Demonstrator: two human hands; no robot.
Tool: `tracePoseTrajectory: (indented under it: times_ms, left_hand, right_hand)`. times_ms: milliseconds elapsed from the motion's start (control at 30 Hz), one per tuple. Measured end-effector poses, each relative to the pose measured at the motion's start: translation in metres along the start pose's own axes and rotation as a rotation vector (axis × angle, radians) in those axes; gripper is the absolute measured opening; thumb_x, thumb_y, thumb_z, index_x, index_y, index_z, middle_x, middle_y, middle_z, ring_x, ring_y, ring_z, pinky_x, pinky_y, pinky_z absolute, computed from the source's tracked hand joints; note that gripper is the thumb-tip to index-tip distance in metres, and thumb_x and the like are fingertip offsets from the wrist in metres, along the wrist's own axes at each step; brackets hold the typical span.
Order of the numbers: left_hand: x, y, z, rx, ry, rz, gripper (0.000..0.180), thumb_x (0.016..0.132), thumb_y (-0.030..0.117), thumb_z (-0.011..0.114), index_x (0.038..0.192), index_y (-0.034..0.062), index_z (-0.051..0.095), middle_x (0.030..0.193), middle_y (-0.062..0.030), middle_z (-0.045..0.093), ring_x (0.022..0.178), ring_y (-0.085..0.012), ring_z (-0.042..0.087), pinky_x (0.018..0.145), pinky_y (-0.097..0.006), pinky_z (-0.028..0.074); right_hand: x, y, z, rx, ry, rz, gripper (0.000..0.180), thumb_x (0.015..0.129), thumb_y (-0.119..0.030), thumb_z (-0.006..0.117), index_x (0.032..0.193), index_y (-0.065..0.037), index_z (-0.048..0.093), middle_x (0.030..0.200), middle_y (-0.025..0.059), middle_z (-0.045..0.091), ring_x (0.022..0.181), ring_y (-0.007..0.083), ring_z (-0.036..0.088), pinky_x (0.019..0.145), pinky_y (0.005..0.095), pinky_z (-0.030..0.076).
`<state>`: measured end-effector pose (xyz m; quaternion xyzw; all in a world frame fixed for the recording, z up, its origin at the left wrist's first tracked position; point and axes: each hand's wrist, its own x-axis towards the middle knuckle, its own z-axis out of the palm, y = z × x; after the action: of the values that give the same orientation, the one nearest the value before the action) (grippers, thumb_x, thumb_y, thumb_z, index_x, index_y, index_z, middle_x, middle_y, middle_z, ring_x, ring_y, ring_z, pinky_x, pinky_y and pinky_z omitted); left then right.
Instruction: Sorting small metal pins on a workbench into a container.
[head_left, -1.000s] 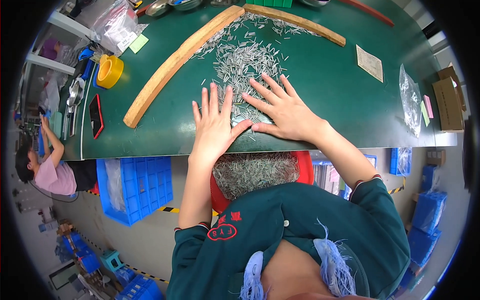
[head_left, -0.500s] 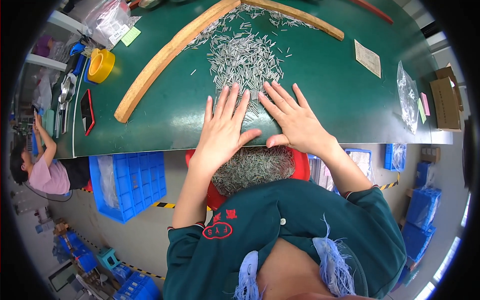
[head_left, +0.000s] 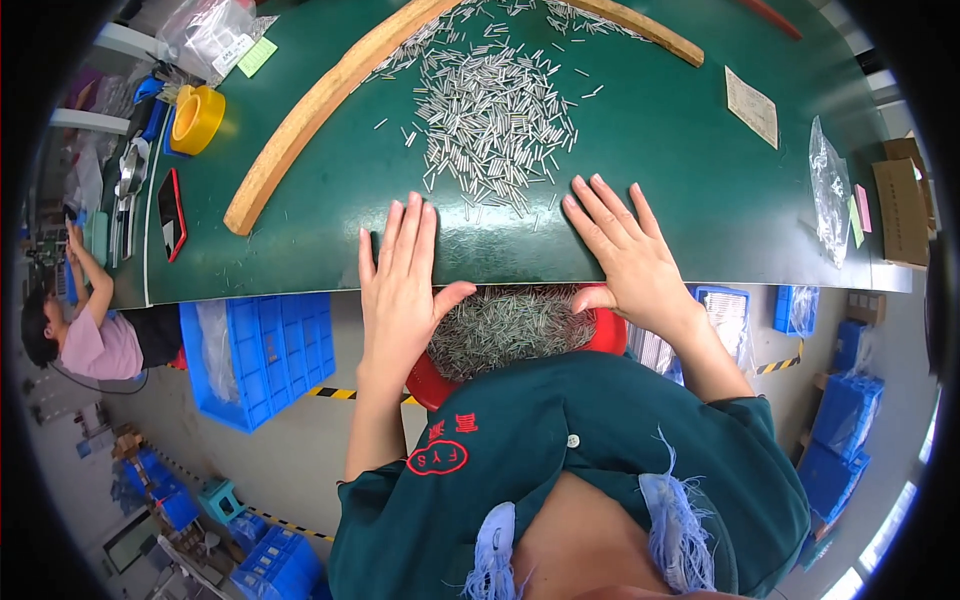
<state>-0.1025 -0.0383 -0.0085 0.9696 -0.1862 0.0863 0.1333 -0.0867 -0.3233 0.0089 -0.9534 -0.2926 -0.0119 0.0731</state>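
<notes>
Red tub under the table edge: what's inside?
The red tub holds a heap of thin metal pins. Its far part is hidden under the green table, its near part behind the person's green shirt.

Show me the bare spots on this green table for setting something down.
Bare green table lies between the pin pile and the paper slip, and between the wooden strip and left hand. Crowded: the middle, under the pins.

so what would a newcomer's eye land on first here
Probably the heap of small silvery metal pins spread on the green table, fenced by two curved wooden strips. Next, the two hands lying flat with fingers spread at the table's near edge, left hand and right hand, above a red basin full of the same pins.
</notes>
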Motion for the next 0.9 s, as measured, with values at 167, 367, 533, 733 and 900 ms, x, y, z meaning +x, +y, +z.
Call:
tracePoseTrajectory:
  times_ms: [167, 367, 533, 733, 900]
  left_hand:
    - [-0.006, 0.027, -0.006, -0.057, -0.098, 0.076, 0.094, 0.079, 0.065, 0.056, 0.147, 0.0025, 0.040, 0.155, -0.0111, 0.038, 0.144, -0.0291, 0.033, 0.115, -0.059, 0.021]
    - [0.010, 0.032, -0.003, -0.079, -0.088, 0.095, 0.093, 0.076, 0.060, 0.063, 0.147, 0.0039, 0.040, 0.154, -0.0104, 0.038, 0.142, -0.0273, 0.036, 0.116, -0.057, 0.021]
    - [-0.004, 0.041, -0.023, -0.216, -0.248, 0.196, 0.093, 0.075, 0.062, 0.062, 0.145, 0.0034, 0.043, 0.154, -0.0103, 0.039, 0.142, -0.0275, 0.037, 0.116, -0.057, 0.021]
    - [0.031, 0.032, -0.002, -0.144, -0.090, 0.156, 0.093, 0.075, 0.061, 0.063, 0.145, 0.0029, 0.042, 0.153, -0.0104, 0.039, 0.141, -0.0279, 0.038, 0.116, -0.055, 0.023]
    - [0.016, 0.036, -0.014, -0.155, -0.191, 0.239, 0.092, 0.073, 0.058, 0.068, 0.141, -0.0001, 0.046, 0.150, -0.0102, 0.043, 0.139, -0.0248, 0.041, 0.113, -0.057, 0.028]
  right_hand:
    - [0.011, -0.010, 0.001, 0.074, -0.025, -0.126, 0.108, 0.068, -0.078, 0.045, 0.150, -0.010, 0.036, 0.157, 0.0116, 0.033, 0.147, 0.0312, 0.026, 0.120, 0.0529, 0.015]
    - [0.021, -0.011, 0.001, 0.162, 0.012, -0.133, 0.106, 0.066, -0.076, 0.050, 0.149, -0.010, 0.039, 0.156, 0.0099, 0.035, 0.147, 0.0300, 0.027, 0.120, 0.0530, 0.017]
    - [0.011, -0.007, -0.006, 0.275, -0.103, -0.262, 0.104, 0.066, -0.072, 0.056, 0.147, -0.009, 0.041, 0.155, 0.0108, 0.036, 0.147, 0.0298, 0.027, 0.120, 0.0524, 0.018]
    - [0.033, 0.002, -0.002, 0.194, 0.040, -0.121, 0.104, 0.069, -0.072, 0.054, 0.148, -0.008, 0.039, 0.157, 0.0122, 0.033, 0.147, 0.0293, 0.027, 0.120, 0.0519, 0.018]
    - [0.017, -0.004, -0.008, 0.241, -0.108, -0.188, 0.108, 0.064, -0.071, 0.056, 0.149, -0.007, 0.037, 0.156, 0.0121, 0.034, 0.147, 0.0291, 0.028, 0.120, 0.0518, 0.019]
